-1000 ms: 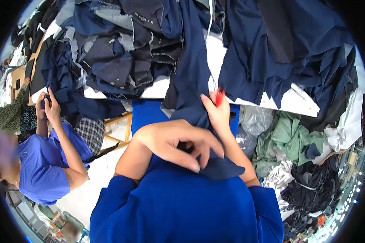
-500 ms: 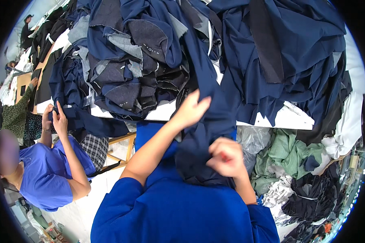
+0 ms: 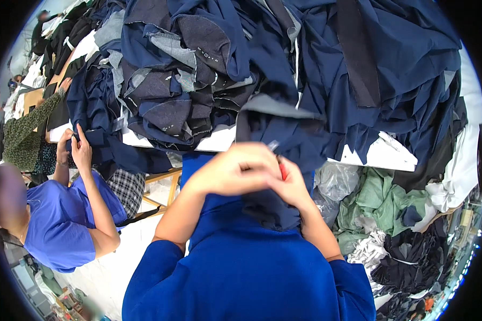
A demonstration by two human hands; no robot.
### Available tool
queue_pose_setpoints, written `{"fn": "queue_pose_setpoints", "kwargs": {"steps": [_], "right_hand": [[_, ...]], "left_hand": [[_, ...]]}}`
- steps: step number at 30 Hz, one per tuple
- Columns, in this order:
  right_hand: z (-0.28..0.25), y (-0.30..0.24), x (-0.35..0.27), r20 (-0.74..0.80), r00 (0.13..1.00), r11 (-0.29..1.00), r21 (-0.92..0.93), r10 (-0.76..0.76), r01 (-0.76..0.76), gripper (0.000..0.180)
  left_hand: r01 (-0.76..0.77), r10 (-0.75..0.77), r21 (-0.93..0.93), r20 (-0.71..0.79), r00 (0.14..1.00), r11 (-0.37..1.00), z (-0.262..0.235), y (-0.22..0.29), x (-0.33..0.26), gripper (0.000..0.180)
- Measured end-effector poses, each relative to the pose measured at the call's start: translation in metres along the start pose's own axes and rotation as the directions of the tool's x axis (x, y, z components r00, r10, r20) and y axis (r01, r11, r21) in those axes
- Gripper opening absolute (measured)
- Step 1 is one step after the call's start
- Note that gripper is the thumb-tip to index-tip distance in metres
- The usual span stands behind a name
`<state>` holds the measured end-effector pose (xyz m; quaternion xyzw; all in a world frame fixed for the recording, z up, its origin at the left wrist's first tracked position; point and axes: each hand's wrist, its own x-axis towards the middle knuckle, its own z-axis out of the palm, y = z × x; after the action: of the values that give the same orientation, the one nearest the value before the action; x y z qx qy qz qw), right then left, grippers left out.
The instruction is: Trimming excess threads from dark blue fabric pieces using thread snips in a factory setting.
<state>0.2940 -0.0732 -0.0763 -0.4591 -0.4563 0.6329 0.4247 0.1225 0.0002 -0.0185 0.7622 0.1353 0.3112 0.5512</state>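
At the middle of the near edge of the white table point(image 3: 219, 140), a navy cloth piece point(image 3: 292, 136) was positioned directly beyond the hands, with a greyish fold along its far side. The left hand point(image 3: 235, 170) and the right hand point(image 3: 292, 184) were together in front of that edge, their fingers meeting or overlapping. The right hand was closed on a small red item point(image 3: 283, 171), mostly hidden by the fingers. The left hand was blurred, its fingers bent; whether it gripped the cloth could not be determined. Dark fabric point(image 3: 270, 208) hung below both hands, against the blue shirt point(image 3: 251, 267); its connection to the navy cloth piece was concealed. A heap of navy and charcoal garment parts point(image 3: 166, 112) occupied the table left of centre, reaching its near edge. A second navy heap point(image 3: 412, 80) covered the right side, a dark strip point(image 3: 357, 59) lying across it. Between the heaps ran a white cord point(image 3: 297, 69). Beneath the near edge, at the right, a clear plastic bag point(image 3: 334, 184) was located beside green cloth point(image 3: 380, 192). At the left, a co-worker in a violet-blue top point(image 3: 64, 224) had both hands raised at dark cloth.
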Motion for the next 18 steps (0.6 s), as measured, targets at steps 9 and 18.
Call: {"fn": "queue_pose_setpoints", "kwargs": {"steps": [9,18], "right_hand": [[-0.008,-0.030,-0.015,0.405,0.907,0.958,-0.288,0.114,0.009,0.027],[-0.071,-0.002,0.088,-0.414,0.707,0.543,-0.838,-0.573,-0.052,0.037]], "left_hand": [[0.234,-0.138,0.552,-0.211,0.968,0.800,0.001,-0.098,0.018,0.038],[0.082,-0.167,0.748,0.039,0.985,0.659,0.072,-0.099,-0.017,0.023]]}}
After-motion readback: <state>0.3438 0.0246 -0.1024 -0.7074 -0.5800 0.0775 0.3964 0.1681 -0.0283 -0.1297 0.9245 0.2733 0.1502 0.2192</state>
